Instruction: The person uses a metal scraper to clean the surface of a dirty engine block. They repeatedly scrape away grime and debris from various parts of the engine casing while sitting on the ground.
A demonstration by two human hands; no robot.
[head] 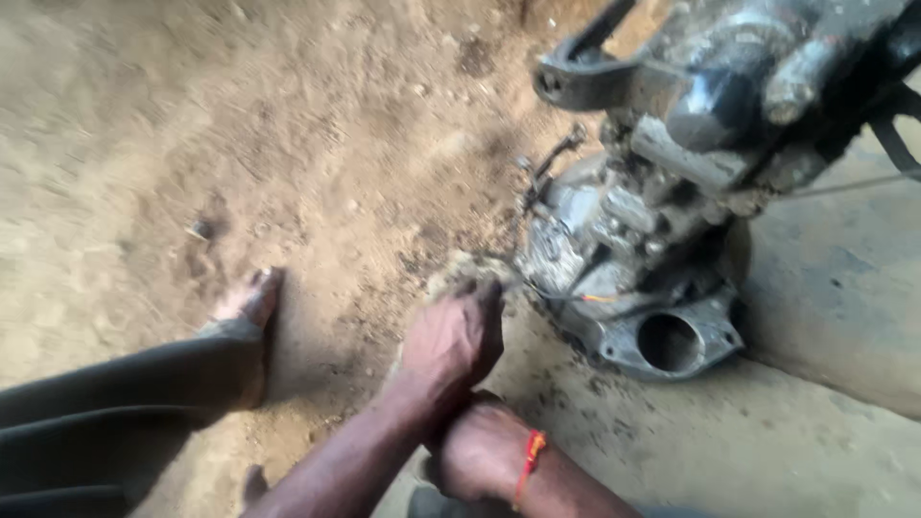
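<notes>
My left hand reaches forward and low over the dirt ground, its back up and its fingers bent down beside a pale clump of earth. The fingertips lie just left of a greasy grey engine that rests on the ground. What is under the palm is hidden. My right hand, with a red thread around the wrist, sits close to me, tucked under my left forearm. Its fingers are covered.
My bare foot and dark trouser leg lie at the left on loose sandy ground. The engine's flange with a round hole faces me. A smoother concrete patch spreads at the right.
</notes>
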